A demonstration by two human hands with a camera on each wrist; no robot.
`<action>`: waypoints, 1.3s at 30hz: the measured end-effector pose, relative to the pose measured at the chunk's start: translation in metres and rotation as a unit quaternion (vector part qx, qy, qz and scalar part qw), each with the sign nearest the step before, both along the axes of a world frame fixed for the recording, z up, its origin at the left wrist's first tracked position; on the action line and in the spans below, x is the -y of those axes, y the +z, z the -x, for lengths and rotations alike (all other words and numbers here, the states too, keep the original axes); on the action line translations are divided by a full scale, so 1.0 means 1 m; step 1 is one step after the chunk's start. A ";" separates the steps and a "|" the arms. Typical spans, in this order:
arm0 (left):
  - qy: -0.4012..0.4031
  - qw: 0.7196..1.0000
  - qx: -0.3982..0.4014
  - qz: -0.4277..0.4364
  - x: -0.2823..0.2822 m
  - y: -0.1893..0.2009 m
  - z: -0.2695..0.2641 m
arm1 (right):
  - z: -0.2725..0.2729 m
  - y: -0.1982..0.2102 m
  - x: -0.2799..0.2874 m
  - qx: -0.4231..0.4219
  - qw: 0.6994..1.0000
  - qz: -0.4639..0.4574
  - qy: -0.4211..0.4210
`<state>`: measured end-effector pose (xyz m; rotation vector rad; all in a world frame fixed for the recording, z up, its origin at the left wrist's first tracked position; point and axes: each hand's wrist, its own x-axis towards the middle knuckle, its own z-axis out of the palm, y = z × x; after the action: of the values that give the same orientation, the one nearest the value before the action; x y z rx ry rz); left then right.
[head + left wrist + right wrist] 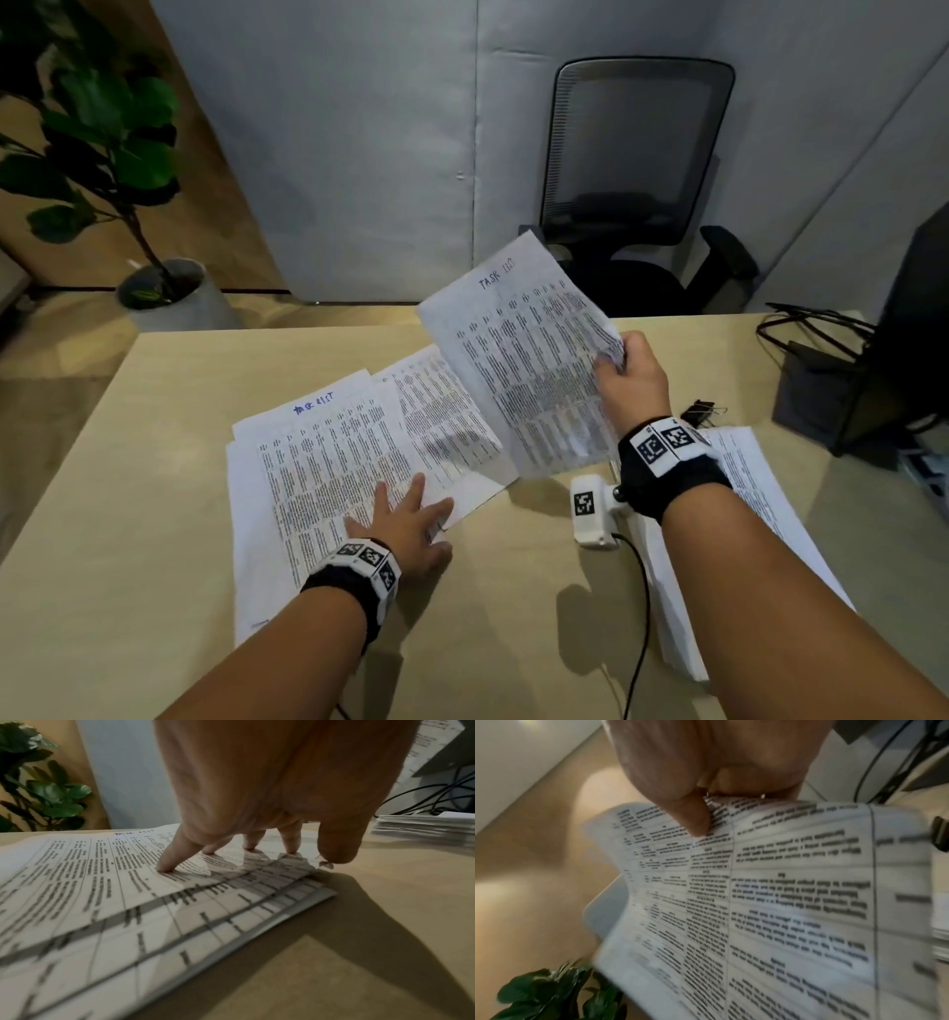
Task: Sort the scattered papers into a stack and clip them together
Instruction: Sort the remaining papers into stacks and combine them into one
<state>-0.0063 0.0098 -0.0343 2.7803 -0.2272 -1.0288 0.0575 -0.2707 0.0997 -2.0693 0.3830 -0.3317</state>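
Several printed sheets (328, 452) lie fanned out on the left half of the wooden desk (154, 411). My left hand (405, 519) presses flat on them with spread fingers (169, 862), near their right edge. My right hand (624, 370) pinches the right edge of a printed sheet headed "TASK LIST" (524, 360) and holds it tilted above the desk; the thumb (693, 817) lies on its face. A black binder clip (701, 411) sits on the desk just right of my right wrist. Another pile of papers (744, 493) lies under my right forearm.
A dark monitor stand (832, 401) with cables stands at the desk's right edge. An office chair (637, 169) stands behind the desk against a grey partition. A potted plant (102, 154) stands on the floor at the left. A cable runs from the right wrist camera (593, 509).
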 end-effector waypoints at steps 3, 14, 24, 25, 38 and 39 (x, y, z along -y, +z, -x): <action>-0.035 0.999 -0.015 0.008 0.022 0.006 0.008 | -0.005 -0.003 -0.002 -0.019 0.999 0.034 0.033; 0.493 0.747 0.035 0.444 0.018 0.039 -0.013 | 0.010 -0.059 -0.035 -0.202 0.971 -0.106 0.073; 0.442 0.855 0.186 0.197 -0.057 0.015 -0.013 | 0.014 -0.105 -0.033 -0.258 0.954 0.131 0.081; 0.446 0.856 0.185 0.183 -0.063 0.010 -0.013 | 0.012 -0.108 -0.029 -0.258 0.950 0.159 0.075; 0.347 0.933 0.092 0.002 -0.080 0.000 -0.012 | 0.013 -0.128 -0.029 -0.405 0.858 0.309 0.066; 0.361 0.928 0.088 0.024 -0.078 0.005 -0.012 | 0.012 -0.128 -0.029 -0.410 0.862 0.290 0.066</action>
<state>0.0060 0.0883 -0.0297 2.5483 0.6932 -0.5708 0.0459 -0.2413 -0.0278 -2.7511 0.7003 0.6357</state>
